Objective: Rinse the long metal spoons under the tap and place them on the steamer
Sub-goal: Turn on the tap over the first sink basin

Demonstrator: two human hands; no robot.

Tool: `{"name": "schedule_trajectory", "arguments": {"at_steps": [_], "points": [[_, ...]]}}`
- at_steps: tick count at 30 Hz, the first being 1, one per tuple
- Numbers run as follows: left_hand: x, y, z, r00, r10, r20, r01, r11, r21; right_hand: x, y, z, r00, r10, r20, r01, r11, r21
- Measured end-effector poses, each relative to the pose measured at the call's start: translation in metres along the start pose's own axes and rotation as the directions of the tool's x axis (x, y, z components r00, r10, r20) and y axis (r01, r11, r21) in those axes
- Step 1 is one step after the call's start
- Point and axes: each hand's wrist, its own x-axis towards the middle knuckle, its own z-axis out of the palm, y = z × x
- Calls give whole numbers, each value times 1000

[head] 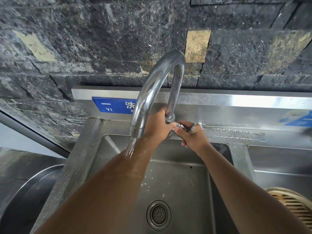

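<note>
Stainless steel fills the lower frame: a sink (177, 183) with a round drain (158, 215), and a curved tap (152, 88) running water onto the left forearm. The left hand (157, 125) has its fingers closed around the tap's base. The right hand (192, 137) has its fingers gripping the tap handle (185, 128). Two long twisted metal utensils (236, 135), their right ends forked, lie on the wet surface right of centre. A bamboo steamer (293, 205) sits at lower right.
</note>
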Motion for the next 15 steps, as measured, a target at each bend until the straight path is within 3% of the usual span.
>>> {"name": "schedule_trajectory", "arguments": {"at_steps": [15], "points": [[0, 1, 0, 999, -25, 28, 26, 997, -66, -1, -2, -1, 999, 34, 5, -33, 999, -36]]}}
